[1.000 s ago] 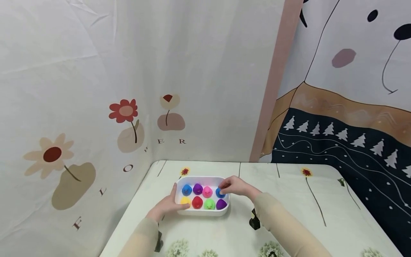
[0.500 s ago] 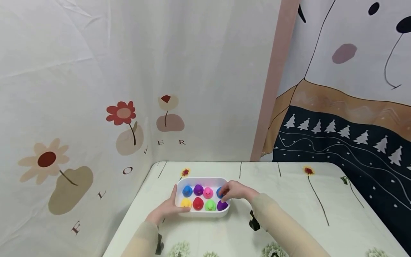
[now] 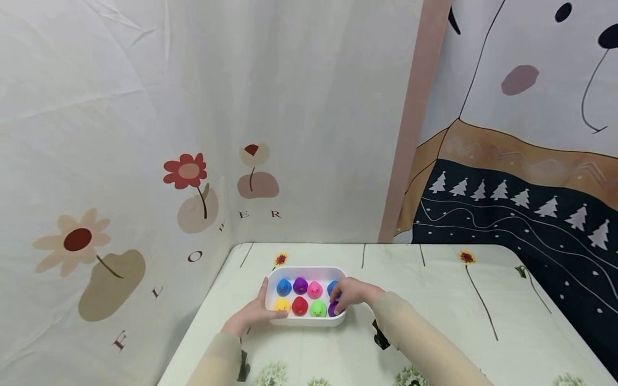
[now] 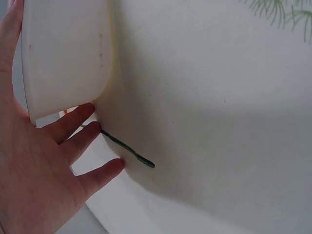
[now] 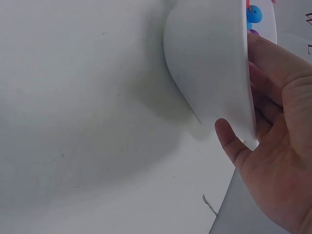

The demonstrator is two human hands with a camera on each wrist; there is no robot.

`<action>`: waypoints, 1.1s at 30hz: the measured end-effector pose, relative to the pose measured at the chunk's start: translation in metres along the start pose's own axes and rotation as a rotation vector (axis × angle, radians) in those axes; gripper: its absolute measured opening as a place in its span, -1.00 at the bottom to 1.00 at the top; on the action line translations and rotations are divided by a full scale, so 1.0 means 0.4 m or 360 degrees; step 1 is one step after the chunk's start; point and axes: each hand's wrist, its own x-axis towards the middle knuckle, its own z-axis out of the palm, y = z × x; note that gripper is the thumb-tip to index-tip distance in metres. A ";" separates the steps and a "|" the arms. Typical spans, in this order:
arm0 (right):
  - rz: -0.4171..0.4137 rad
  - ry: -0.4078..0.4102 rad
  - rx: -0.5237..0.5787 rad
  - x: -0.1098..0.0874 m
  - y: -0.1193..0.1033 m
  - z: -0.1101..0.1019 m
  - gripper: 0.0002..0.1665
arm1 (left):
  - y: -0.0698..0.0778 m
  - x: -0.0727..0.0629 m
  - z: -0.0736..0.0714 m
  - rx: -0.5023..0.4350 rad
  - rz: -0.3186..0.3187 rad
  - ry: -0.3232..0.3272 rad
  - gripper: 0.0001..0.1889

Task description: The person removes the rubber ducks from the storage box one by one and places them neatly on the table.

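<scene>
A white oblong tray (image 3: pixel 306 323) bears two rows of small rubber ducks. Blue (image 3: pixel 284 287), purple (image 3: pixel 300 286) and pink (image 3: pixel 315 290) ducks are in the back row, with another blue duck (image 3: pixel 332 288) at its right end. In front are yellow (image 3: pixel 281 304), red (image 3: pixel 300 306) and green (image 3: pixel 318 308) ducks, then a purple duck (image 3: pixel 332 309), partly hidden by my right hand (image 3: pixel 354 292), whose thumb and fingers pinch it. My left hand (image 3: pixel 253 312) holds the tray's left end, thumb over the rim and fingers spread along the outer wall (image 4: pixel 68 53).
The tray is on a table with a pale flower-print cloth (image 3: pixel 415 300). White printed curtain (image 3: pixel 309 134) hangs behind and at the left. A dark tree-patterned cloth (image 3: pixel 512 225) hangs at the right.
My right hand has moved from the blue duck at the right end of the back row forward to the purple duck in front of it. My left hand keeps hold of the tray.
</scene>
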 end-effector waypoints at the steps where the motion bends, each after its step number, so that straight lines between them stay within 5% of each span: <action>1: 0.0000 0.0002 -0.0005 0.000 0.001 0.001 -0.81 | 0.000 0.001 0.000 0.0001 0.0009 -0.0002 0.33; 33: -0.0037 0.0059 -0.0177 0.007 0.000 0.024 -0.87 | -0.004 0.004 0.006 0.0002 -0.0014 0.0008 0.35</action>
